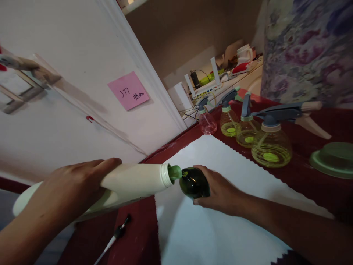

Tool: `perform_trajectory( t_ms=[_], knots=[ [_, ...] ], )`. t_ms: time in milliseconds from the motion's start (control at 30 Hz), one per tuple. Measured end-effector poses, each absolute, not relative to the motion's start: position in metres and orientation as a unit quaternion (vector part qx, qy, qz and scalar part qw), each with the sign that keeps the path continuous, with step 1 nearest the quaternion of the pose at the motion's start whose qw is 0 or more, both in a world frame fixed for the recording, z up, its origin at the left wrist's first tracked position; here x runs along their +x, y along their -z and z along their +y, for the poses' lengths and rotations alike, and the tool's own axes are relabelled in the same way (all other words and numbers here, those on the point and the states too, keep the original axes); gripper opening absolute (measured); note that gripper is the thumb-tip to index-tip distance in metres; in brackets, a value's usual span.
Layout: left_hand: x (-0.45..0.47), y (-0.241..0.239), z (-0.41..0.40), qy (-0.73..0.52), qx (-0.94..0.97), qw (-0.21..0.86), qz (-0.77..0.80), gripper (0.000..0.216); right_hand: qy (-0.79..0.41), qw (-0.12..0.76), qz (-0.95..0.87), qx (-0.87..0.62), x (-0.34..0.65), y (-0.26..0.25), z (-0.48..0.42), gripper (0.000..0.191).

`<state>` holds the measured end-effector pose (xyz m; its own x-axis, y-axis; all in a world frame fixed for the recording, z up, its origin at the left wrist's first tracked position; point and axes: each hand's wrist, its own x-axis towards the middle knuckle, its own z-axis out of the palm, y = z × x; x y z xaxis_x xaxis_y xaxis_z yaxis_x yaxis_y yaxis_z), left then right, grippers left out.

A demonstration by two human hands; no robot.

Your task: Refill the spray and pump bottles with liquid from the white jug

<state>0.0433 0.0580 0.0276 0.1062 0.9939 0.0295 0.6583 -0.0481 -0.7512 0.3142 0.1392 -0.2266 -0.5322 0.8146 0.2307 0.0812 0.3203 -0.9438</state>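
Note:
My left hand [79, 184] is wrapped round a big cream bottle [135, 179], tipped nearly level with its threaded mouth to the right. Green liquid [175, 172] at that mouth reaches the opening of a small dark green bottle [194, 183]. Around the dark bottle's side, my right hand [217, 189] is closed, holding it above a white sheet [187, 228]. A black pump top [119, 232] with a white tube lies below the cream bottle, on the dark red tabletop [138, 217].
Several spray bottles [271, 147] with yellowish or pink liquid stand along the sheet's right edge. A green dish-like piece [335, 160] lies at far right. A white wall or door with a pink note [128, 91] rises at left. Behind are a white router [206, 90] and a floral cloth [306, 51].

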Motion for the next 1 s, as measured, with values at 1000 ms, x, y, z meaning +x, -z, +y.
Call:
perform_trajectory(
  t_ms=[1000],
  knots=[
    [0.052, -0.03, 0.058, -0.276, -0.667, 0.309, -0.62, 0.044, -0.489, 0.366, -0.726, -0.314, 0.314, 0.226, 0.139, 0.076]
  ],
)
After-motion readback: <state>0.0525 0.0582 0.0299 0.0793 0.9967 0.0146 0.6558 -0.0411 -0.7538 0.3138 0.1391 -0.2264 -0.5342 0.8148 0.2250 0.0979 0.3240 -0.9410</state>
